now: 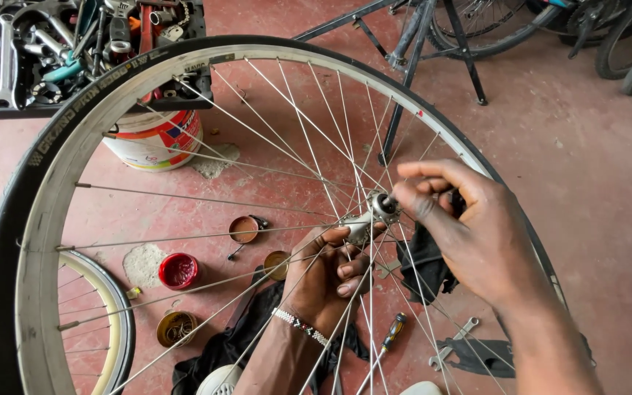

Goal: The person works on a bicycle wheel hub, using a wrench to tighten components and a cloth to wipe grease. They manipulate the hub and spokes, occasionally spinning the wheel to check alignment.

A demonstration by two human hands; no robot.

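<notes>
Right in the centre, the spoked bicycle wheel with black tyre and silver rim (pixel 45 212) stands upright, filling most of the view, its metal hub (pixel 371 213) sitting in the middle between both hands. The left hand (pixel 325 278) comes up from below, behind the spokes, wrist bent back and wearing a beaded bracelet (pixel 300 326); its fingers curl around the underside of the hub, gripping it, thumb tip pressed near the hub body. The right hand (pixel 469 234) reaches in from the lower right on the near side, forearm angled up, index finger stretched out straight above, thumb and the other fingertips pinched on the hub's axle end. A black rag (pixel 422 263) hangs just behind that palm.

Down on the red concrete floor (pixel 587 183): a small red-lidded tin (pixel 178 271), a screwdriver with a striped handle (pixel 391 333), a flat silver spanner (pixel 453 342), a white paint bucket (pixel 156 139), and a black tray of tools (pixel 45 51) top left.
</notes>
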